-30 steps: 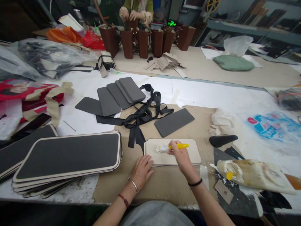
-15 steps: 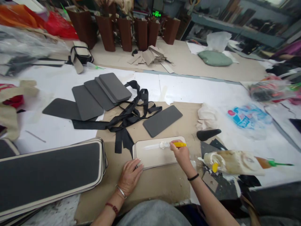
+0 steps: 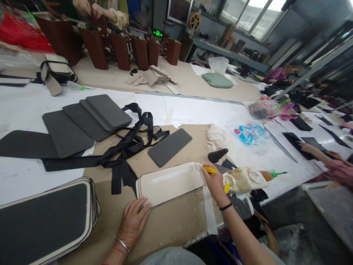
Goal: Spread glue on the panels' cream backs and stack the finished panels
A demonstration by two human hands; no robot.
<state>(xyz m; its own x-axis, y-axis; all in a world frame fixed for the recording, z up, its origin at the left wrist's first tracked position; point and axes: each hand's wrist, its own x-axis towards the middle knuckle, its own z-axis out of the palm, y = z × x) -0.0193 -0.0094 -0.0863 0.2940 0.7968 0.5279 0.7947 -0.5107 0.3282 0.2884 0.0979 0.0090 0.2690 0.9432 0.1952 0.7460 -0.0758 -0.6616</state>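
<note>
My right hand [image 3: 215, 184] is closed around a yellow-handled glue brush [image 3: 210, 169], whose whitish tip touches the far right end of a cream panel [image 3: 173, 186]. A wet, shiny streak runs along that panel, which lies on top of a small stack with rounded corners. At the panel's near left corner, my left hand [image 3: 134, 221] rests with fingers stretched out, holding nothing. Just beyond the panel lies a loose dark grey board [image 3: 170, 147]. Right of my right hand, a glue-smeared bottle [image 3: 245, 178] lies on its side with another yellow piece at its opening.
Black straps [image 3: 138, 143] tangle beside several grey boards [image 3: 107, 110]. A stack of large dark panels [image 3: 46, 221] fills the near left. Farther back stand brown bags [image 3: 120, 51], with a person's hands [image 3: 93, 9] above them. Another person's hand [image 3: 309, 148] works at the far right.
The brush has moved rightward along the cream panel to its far end, leaving a longer wet streak. My left hand stays at the corner. The camera view has turned to the right.
</note>
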